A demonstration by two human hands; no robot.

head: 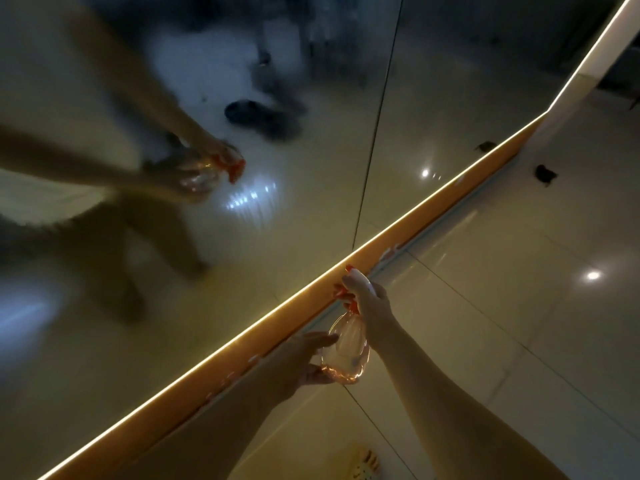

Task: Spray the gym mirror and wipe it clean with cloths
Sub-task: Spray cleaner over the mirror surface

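We see glossy pale floor tiles, orange skirting under a lit light strip, lamp glint.

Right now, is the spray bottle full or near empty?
Likely near empty: the clear spray bottle shows only a shallow pool at its base, where the left hand holds it; the right hand grips its head.

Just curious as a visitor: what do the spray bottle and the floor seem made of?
Spray bottle: probably clear glossy plastic; you see through its body, and the top is red and white. Floor: likely polished glazed tile; straight joint lines and sharp lamp reflections.
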